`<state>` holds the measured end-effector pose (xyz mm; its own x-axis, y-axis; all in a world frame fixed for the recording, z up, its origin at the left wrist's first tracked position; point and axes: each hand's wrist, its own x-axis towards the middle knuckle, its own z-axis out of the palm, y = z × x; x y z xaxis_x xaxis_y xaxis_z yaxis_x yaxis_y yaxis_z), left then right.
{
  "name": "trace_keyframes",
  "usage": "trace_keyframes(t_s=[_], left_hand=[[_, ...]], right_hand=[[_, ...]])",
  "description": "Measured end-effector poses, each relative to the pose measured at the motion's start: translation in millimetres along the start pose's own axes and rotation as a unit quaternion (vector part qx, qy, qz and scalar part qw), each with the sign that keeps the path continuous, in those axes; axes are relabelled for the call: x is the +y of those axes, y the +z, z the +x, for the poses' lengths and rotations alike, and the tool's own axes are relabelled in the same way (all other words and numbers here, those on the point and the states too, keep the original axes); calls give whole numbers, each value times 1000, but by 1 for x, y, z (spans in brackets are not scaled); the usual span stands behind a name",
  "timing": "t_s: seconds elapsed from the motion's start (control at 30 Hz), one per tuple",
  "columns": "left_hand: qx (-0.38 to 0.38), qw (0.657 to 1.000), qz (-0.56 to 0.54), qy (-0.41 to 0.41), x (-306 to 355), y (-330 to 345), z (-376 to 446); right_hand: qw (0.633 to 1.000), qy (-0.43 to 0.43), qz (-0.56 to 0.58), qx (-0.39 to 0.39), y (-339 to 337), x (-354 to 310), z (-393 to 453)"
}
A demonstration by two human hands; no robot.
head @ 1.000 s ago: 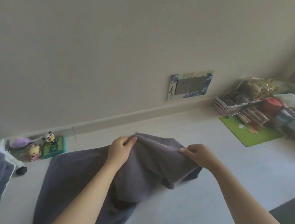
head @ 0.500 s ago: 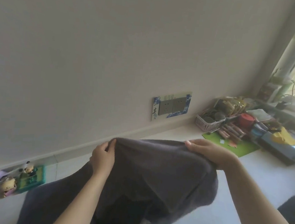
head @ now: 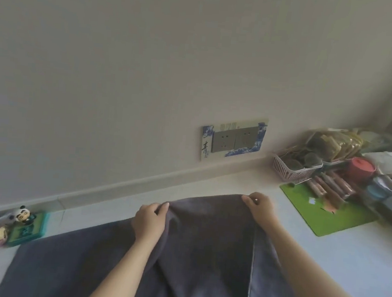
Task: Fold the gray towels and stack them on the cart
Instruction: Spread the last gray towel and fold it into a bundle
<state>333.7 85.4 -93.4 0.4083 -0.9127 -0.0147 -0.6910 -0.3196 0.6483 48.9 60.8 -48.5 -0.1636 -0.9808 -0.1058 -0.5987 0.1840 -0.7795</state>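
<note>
The gray towel [head: 204,255] lies spread on the white counter [head: 358,257], its far edge raised. To fold it well, I'd keep both corners level and lay edge onto edge. The left hand [head: 149,222] and right hand [head: 259,207] each pinch that far edge, fingers curled tight.

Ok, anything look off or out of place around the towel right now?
Nothing stands out. The gray towel lies partly spread on the white surface, its far edge pinched by the left hand and right hand. It is creased mid-fold, as expected. The green mat and figurines sit clear of it.
</note>
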Motion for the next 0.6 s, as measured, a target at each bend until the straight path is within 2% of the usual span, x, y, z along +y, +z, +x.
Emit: trace_keyframes(t_s=[0.13, 0.3, 0.47, 0.6], left_hand=[[-19, 999, -32, -3, 13, 31, 1], [-66, 996, -62, -7, 43, 75, -13], [-154, 982, -87, -62, 70, 111, -36], [-239, 961, -106, -87, 84, 139, -60]], right_hand=[[998, 1, -22, -67, 11, 33, 25], [978, 33, -127, -164, 16, 91, 30], [969, 83, -167, -163, 7, 128, 16], [953, 112, -192, -205, -7, 147, 21]])
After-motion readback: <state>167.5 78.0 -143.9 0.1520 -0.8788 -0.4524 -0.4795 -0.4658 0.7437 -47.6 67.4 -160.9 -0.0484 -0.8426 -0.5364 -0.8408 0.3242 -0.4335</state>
